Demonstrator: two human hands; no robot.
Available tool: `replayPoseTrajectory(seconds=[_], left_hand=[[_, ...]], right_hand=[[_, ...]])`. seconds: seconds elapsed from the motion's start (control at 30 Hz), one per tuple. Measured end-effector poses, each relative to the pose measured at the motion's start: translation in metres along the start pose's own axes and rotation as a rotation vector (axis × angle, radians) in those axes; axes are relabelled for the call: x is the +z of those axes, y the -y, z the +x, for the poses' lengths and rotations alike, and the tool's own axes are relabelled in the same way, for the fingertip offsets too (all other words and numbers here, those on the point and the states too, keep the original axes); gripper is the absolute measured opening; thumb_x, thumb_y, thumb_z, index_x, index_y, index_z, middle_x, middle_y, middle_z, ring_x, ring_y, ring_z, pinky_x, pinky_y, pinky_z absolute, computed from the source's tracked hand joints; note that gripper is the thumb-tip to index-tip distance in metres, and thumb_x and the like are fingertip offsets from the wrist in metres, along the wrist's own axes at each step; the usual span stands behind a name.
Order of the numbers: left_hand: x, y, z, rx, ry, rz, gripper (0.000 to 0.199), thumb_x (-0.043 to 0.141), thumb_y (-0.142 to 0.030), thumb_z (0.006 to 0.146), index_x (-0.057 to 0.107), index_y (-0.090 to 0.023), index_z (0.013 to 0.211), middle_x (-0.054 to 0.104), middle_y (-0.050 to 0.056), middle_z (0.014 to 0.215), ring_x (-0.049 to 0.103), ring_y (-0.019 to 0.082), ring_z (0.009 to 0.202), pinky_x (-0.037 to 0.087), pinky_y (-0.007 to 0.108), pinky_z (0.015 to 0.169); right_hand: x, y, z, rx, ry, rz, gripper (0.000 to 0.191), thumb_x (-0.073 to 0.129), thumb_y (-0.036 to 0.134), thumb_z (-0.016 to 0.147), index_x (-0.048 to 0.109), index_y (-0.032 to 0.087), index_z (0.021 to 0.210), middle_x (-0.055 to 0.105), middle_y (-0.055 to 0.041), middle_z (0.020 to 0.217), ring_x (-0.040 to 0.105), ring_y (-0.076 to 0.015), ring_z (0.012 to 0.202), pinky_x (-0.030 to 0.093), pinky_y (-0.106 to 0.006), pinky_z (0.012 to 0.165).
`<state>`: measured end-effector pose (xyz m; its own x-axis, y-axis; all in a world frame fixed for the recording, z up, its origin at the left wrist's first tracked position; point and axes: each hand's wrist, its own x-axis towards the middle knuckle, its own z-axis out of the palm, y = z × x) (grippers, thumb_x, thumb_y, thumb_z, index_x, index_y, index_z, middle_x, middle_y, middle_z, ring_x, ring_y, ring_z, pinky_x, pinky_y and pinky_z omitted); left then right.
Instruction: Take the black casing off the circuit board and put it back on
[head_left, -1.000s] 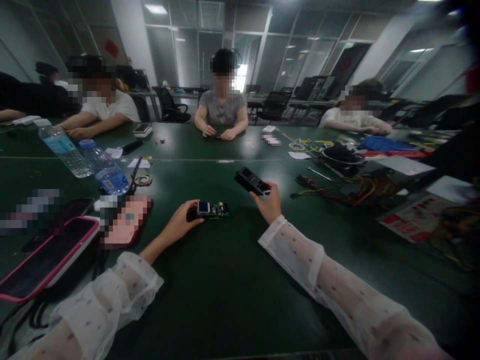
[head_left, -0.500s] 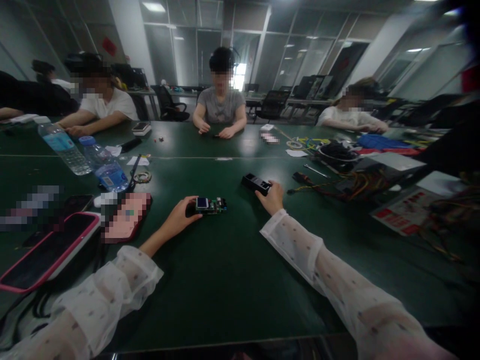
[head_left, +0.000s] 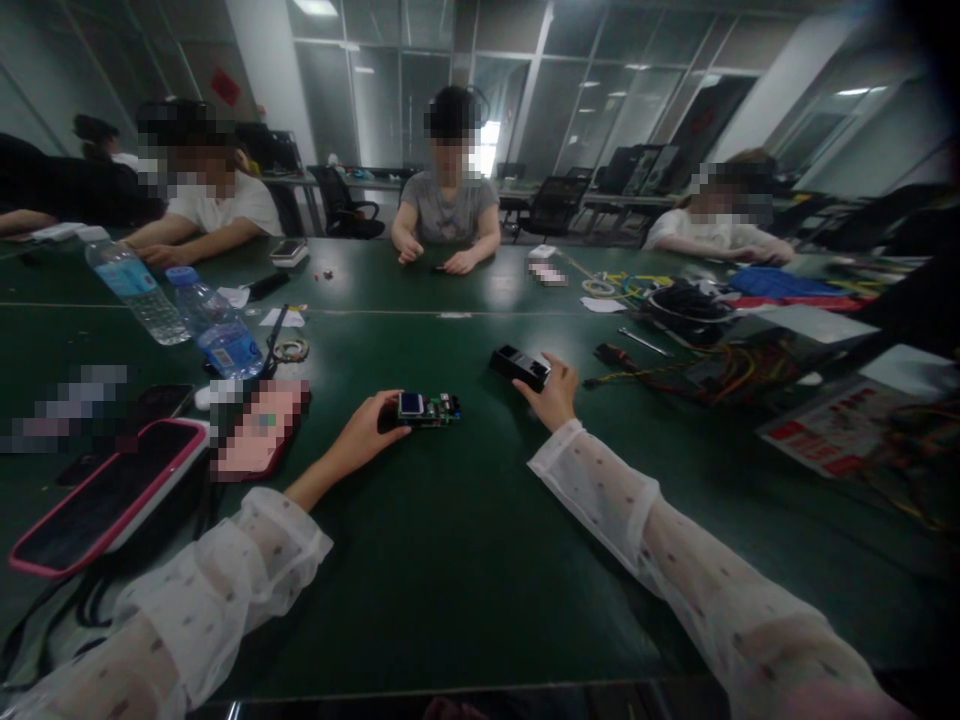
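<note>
My left hand (head_left: 373, 421) grips the left end of a green circuit board (head_left: 435, 411), with thumb and fingers on either side. A small square screen sits at that end of the board, and small parts stand along the rest of it. To the right, my right hand (head_left: 555, 392) is closed around the near end of a black plastic case (head_left: 520, 366) with cut-outs in its upper face. Board and case are apart, both low over the green table (head_left: 442, 560). Whether either one rests on the tabletop I cannot tell.
At left are a phone with a pink rim (head_left: 112, 495), a pink phone case (head_left: 262, 430) and two water bottles (head_left: 217, 325). Wire bundles (head_left: 667, 370), a thin metal tool (head_left: 645, 342) and a red-white packet (head_left: 832, 425) lie at right. Several people sit across the table.
The whole view has shifted slightly, so everything appears a little further right. Both hands keep their hold on the circuit board and the case, with little other movement.
</note>
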<state>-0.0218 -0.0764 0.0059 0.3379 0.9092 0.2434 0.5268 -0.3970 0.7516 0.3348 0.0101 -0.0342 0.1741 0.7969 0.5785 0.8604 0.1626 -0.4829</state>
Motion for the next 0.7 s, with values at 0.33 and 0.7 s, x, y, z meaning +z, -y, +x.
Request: replayPoseTrajectory(seconds=[0.33,0.7], left_hand=[[0.004,0.008,0.001,0.022,-0.012,0.005,0.057,0.064,-0.036,0.077,0.041,-0.021,0.128,0.055,0.01,0.122,0.054,0.023,0.112,0.042,0.047,0.096],[0.001,0.002,-0.001,0.021,-0.009,0.014,0.055,0.063,-0.033,0.078,0.042,-0.021,0.127,0.055,0.009,0.121,0.053,0.022,0.112,0.042,0.045,0.097]], right_hand=[[0.003,-0.006,0.003,0.037,0.021,0.081,0.052,0.067,0.038,0.071,0.048,0.015,0.114,0.053,-0.0138,0.106,0.049,-0.03,0.101,0.04,-0.05,0.09],[-0.017,0.095,-0.042,-0.207,0.174,0.526,0.054,0.057,0.038,0.083,0.036,0.024,0.131,0.048,-0.0102,0.125,0.049,-0.0257,0.115,0.044,-0.044,0.096]])
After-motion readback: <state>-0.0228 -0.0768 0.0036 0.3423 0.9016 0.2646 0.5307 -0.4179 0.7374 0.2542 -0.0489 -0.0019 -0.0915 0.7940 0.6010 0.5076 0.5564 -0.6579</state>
